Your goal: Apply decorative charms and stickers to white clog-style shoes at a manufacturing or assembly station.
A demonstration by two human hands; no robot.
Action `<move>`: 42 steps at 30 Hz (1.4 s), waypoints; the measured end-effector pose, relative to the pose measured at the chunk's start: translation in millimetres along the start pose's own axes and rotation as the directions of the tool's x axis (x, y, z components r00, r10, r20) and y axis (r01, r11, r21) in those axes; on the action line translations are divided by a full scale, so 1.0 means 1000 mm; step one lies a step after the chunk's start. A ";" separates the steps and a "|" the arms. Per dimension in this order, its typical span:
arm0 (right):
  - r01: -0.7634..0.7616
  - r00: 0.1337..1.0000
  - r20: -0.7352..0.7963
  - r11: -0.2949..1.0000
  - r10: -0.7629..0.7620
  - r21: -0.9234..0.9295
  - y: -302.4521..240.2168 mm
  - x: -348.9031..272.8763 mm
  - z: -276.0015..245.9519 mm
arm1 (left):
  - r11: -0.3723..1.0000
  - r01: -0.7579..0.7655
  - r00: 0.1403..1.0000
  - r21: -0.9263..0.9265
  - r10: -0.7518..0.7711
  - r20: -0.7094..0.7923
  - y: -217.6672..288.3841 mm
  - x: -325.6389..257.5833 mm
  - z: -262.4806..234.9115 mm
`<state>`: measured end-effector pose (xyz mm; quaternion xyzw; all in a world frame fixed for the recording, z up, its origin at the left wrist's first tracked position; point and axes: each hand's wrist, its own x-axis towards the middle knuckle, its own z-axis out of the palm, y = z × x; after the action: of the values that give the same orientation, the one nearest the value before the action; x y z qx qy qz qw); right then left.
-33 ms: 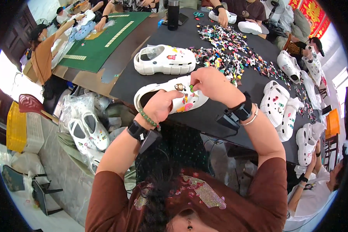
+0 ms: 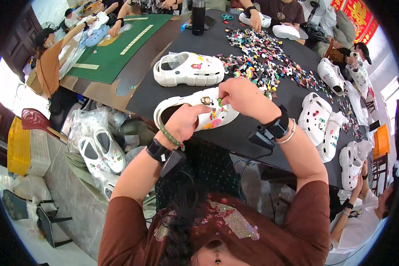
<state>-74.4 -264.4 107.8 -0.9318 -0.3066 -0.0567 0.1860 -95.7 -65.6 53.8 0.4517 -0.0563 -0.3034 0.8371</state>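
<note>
A white clog (image 2: pixel 228 116) lies on the black tabletop in front of me, its toe to the right, with several colourful charms on its upper. My left hand (image 2: pixel 183 123) grips the clog's near side by the opening, thumb on top. The fingers of my right hand (image 2: pixel 245 98) pinch a small green charm (image 2: pixel 220 101) against the upper, beside a brown monkey-like charm (image 2: pixel 206 100). Whether the charm's stem sits in a hole is hidden. Just beyond, a second white clog (image 2: pixel 210 76) with charms stands upright.
A heap of loose charms (image 2: pixel 257 62) spreads beyond my right hand. More decorated white clogs (image 2: pixel 315 119) stand at the right. A dark bottle (image 2: pixel 198 20) stands at the back, near a green mat (image 2: pixel 106 57). Bagged clogs (image 2: pixel 103 153) are at lower left; several people work around.
</note>
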 end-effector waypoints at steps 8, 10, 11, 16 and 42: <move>0.020 0.999 -0.034 0.995 -0.023 -0.098 -0.011 -0.004 -0.002 | 0.990 -0.112 0.994 0.082 0.113 -0.009 -0.007 -0.012 0.012; -0.048 0.999 -0.017 0.995 0.047 -0.087 -0.012 -0.011 -0.009 | 0.991 -0.134 0.991 0.023 0.134 0.008 -0.017 -0.002 0.013; -0.063 0.998 -0.024 0.995 0.062 -0.075 -0.012 -0.011 -0.008 | 0.996 -0.030 0.998 0.090 0.035 -0.059 -0.007 -0.007 0.016; 0.025 1.000 -0.005 0.998 -0.026 -0.053 -0.023 -0.003 -0.008 | 0.997 -0.082 0.995 -0.013 0.081 -0.055 -0.018 -0.006 0.005; -0.030 0.992 0.120 0.998 0.035 -0.051 -0.002 -0.007 -0.002 | 0.982 -0.039 0.999 0.183 0.038 0.008 -0.015 -0.011 0.011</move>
<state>-81.0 -267.9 108.5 -0.9426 -0.3006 -0.0045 0.1452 -115.7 -73.2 50.6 0.5249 -0.0947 -0.2818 0.7976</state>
